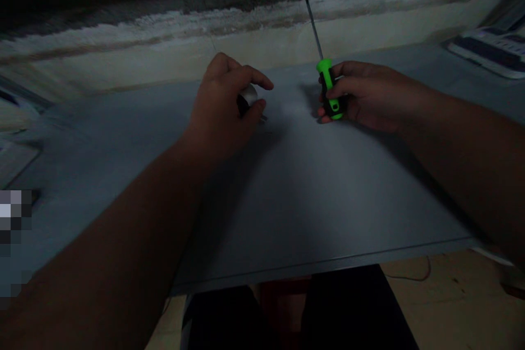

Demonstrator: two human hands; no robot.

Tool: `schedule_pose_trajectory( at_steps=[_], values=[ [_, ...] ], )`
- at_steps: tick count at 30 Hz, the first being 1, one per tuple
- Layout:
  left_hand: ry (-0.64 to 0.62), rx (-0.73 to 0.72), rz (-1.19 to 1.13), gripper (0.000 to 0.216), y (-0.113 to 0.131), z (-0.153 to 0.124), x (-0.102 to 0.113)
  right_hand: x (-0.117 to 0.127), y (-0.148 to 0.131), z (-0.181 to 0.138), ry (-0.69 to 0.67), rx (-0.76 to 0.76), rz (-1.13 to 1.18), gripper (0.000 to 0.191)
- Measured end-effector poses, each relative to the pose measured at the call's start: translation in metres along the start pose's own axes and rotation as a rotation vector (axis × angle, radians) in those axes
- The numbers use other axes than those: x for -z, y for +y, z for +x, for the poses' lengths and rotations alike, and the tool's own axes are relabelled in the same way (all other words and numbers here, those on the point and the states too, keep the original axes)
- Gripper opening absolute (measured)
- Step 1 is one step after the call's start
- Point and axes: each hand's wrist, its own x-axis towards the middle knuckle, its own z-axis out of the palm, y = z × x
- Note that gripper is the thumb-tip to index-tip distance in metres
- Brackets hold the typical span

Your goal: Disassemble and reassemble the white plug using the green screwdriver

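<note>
My right hand (361, 95) is closed round the green and black handle of a screwdriver (328, 85). Its thin metal shaft points up and away from me. My left hand (225, 104) is closed on a small silvery and black object (247, 98), held just above the grey table (311, 202); most of it is hidden by my fingers. The two hands are about a hand's width apart near the table's far middle.
A pale wall with a rough white band runs behind the table. A white device with a dark panel (488, 52) lies at the far right. Flat things lie at the left edge (12, 158). My dark-clothed legs (295, 311) show below the near edge.
</note>
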Motion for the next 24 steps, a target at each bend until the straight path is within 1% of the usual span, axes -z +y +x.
schedule_pose_trajectory(
  at_steps=[2, 4, 6, 9, 11, 15, 20, 24],
  values=[
    [0.066, 0.009, 0.019, 0.044, -0.0018, 0.001, -0.0002, 0.0003, 0.0007, 0.0002, -0.005, 0.005, -0.003, 0.026],
    [0.127, 0.033, 0.035, 0.05, -0.0021, 0.0013, 0.0008, 0.0008, 0.0019, 0.0009, -0.013, 0.012, -0.011, 0.026],
    [0.161, 0.067, 0.049, 0.05, -0.0014, 0.0008, 0.0027, 0.0015, 0.003, 0.0016, -0.026, 0.019, -0.025, 0.025],
    [0.176, 0.099, 0.055, 0.049, -0.0005, -0.001, 0.0051, 0.0027, 0.0036, 0.0016, -0.038, 0.026, -0.052, 0.025],
    [0.175, 0.116, 0.035, 0.051, -0.0003, -0.0024, 0.0061, 0.0031, 0.0034, 0.0009, -0.057, 0.021, -0.058, 0.024],
    [0.119, 0.169, 0.012, 0.049, -0.0007, -0.0042, 0.0066, 0.0028, 0.0035, 0.0, -0.057, 0.029, -0.051, 0.023],
    [0.1, 0.131, 0.031, 0.043, -0.0041, -0.0031, 0.0054, 0.0024, 0.0043, 0.0012, -0.063, 0.041, -0.064, 0.024],
    [0.078, 0.14, 0.057, 0.049, -0.0027, -0.003, 0.006, 0.0032, 0.0043, 0.002, -0.056, 0.04, -0.088, 0.025]
  ],
)
